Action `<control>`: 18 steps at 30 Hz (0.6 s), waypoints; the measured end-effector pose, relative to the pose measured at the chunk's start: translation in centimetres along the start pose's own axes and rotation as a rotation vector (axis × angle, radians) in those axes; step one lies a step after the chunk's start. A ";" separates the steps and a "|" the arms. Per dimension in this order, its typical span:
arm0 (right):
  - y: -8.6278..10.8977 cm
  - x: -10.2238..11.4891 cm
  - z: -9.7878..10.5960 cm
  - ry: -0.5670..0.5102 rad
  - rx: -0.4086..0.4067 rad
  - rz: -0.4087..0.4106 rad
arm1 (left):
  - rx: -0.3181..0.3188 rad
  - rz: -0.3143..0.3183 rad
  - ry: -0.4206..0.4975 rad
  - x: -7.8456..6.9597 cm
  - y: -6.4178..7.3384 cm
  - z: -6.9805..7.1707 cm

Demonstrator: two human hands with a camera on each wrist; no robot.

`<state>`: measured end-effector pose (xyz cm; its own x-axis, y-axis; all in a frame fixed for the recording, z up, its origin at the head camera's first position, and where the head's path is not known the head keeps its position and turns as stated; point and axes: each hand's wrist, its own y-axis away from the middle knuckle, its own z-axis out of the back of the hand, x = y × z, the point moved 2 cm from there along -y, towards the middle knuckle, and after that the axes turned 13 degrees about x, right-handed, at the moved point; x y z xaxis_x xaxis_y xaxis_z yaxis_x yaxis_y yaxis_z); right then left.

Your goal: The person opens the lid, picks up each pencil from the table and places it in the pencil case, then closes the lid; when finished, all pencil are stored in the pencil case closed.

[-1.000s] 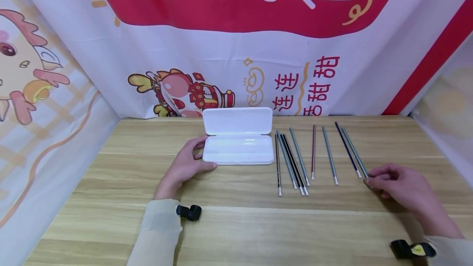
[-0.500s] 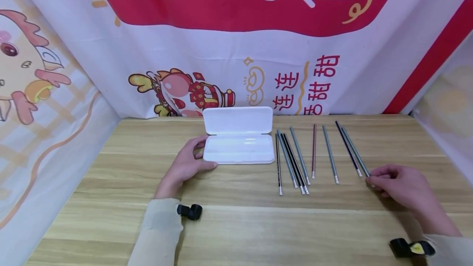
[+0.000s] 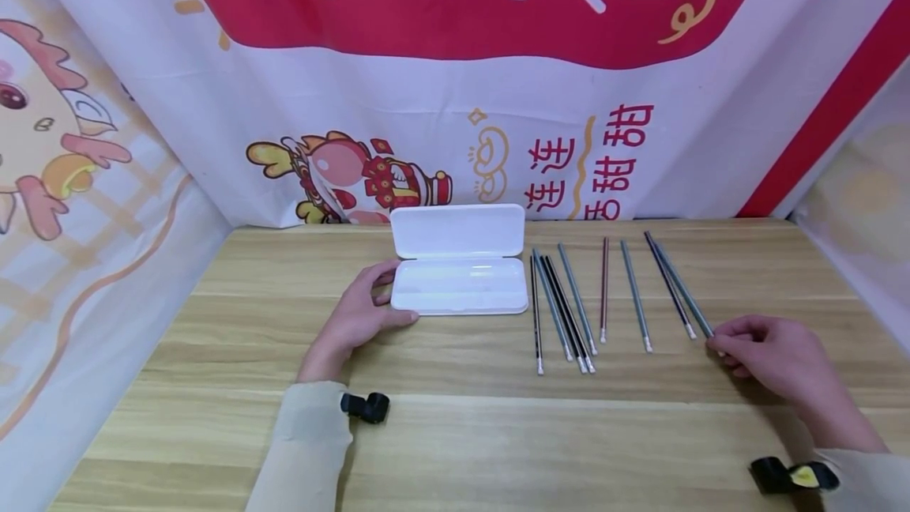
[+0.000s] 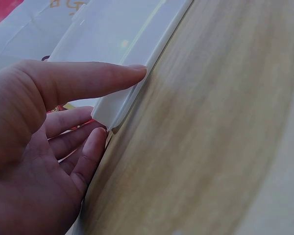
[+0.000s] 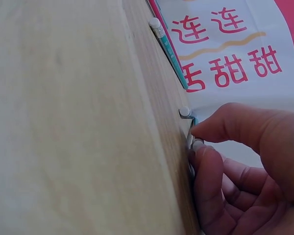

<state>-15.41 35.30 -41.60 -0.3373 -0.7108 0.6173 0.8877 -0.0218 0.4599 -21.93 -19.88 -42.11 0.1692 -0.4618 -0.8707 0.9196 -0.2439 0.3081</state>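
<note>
An open white pencil case [image 3: 459, 299] stands at the middle back of the table, its lid [image 3: 458, 232] raised. My left hand [image 3: 361, 310] holds its left end, the thumb on the front rim and the fingers [image 4: 90, 156] at the side. At the right, my right hand [image 3: 768, 358] pinches the eraser end of a blue-green pencil [image 3: 684, 291] between thumb and fingertips. That pencil's far end lies against a dark blue pencil [image 3: 671, 287]. In the right wrist view the eraser tip [image 5: 198, 144] shows between the thumb and index finger.
Between case and right hand lie a blue-green pencil [image 3: 636, 299], a reddish pencil [image 3: 604, 291] and a cluster with several dark pencils [image 3: 562, 310], erasers toward me. A printed cloth [image 3: 426, 85] hangs behind the wooden table [image 3: 540, 449], with more cloth at both sides.
The far end of the pinched pencil has swung left against the dark blue one. My right hand has shifted very slightly; the left hand and the case stay put.
</note>
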 end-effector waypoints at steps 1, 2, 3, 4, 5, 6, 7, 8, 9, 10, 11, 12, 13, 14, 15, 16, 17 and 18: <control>0.0 0.0 0.0 -0.005 -0.001 -0.001 | 0.000 0.001 0.001 0.0 0.0 0.0; 0.1 0.0 0.0 -0.005 -0.003 0.002 | 0.001 0.002 0.002 0.0 -0.1 0.0; 0.1 -0.1 0.0 -0.004 -0.005 0.004 | 0.002 0.002 0.002 0.0 -0.1 0.0; 0.1 -0.1 0.0 -0.004 -0.006 0.007 | 0.002 0.003 0.002 0.0 -0.1 0.0; 0.0 -0.2 0.0 -0.004 -0.008 0.012 | 0.001 0.004 0.001 0.0 -0.1 0.0; 0.0 -0.2 0.0 -0.007 -0.010 0.011 | 0.000 0.004 -0.001 0.0 -0.1 0.0; 0.0 -0.3 0.1 -0.009 -0.011 0.013 | -0.001 0.004 -0.004 0.0 0.0 0.0; 0.0 -0.3 0.1 -0.011 -0.014 0.016 | -0.002 0.003 -0.005 -0.1 0.0 0.0; 0.0 -0.3 0.1 -0.015 -0.017 0.015 | -0.002 0.003 -0.006 -0.1 0.0 0.0; 0.0 -0.3 0.1 -0.021 -0.020 0.013 | -0.002 0.002 -0.007 0.0 0.0 0.0; 0.0 -0.3 0.1 -0.028 -0.024 0.010 | -0.003 0.001 -0.007 0.0 0.0 0.0; -0.1 -0.4 0.1 -0.038 -0.026 0.013 | -0.001 -0.002 -0.003 0.0 0.0 0.0; -0.1 -0.4 0.1 -0.050 -0.026 0.021 | 0.001 -0.006 0.002 0.0 0.0 0.0; -0.1 -0.4 0.1 -0.060 -0.025 0.030 | 0.003 -0.009 0.006 0.1 0.0 0.0; 0.0 -0.4 0.1 -0.070 -0.025 0.035 | 0.006 -0.012 0.009 0.1 -0.1 0.0; 0.0 -0.4 0.1 -0.082 -0.026 0.042 | 0.007 -0.015 0.013 0.1 -0.1 0.0; 0.0 -0.5 0.1 -0.095 -0.028 0.051 | 0.009 -0.017 0.016 0.1 -0.1 0.0; 0.1 -0.5 0.2 -0.107 -0.027 0.065 | 0.010 -0.019 0.020 0.2 -0.2 0.0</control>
<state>-15.25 35.76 -41.73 -0.3093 -0.6323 0.7103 0.9164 0.0014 0.4003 -22.08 -19.95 -42.29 0.1585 -0.4400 -0.8839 0.9191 -0.2613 0.2949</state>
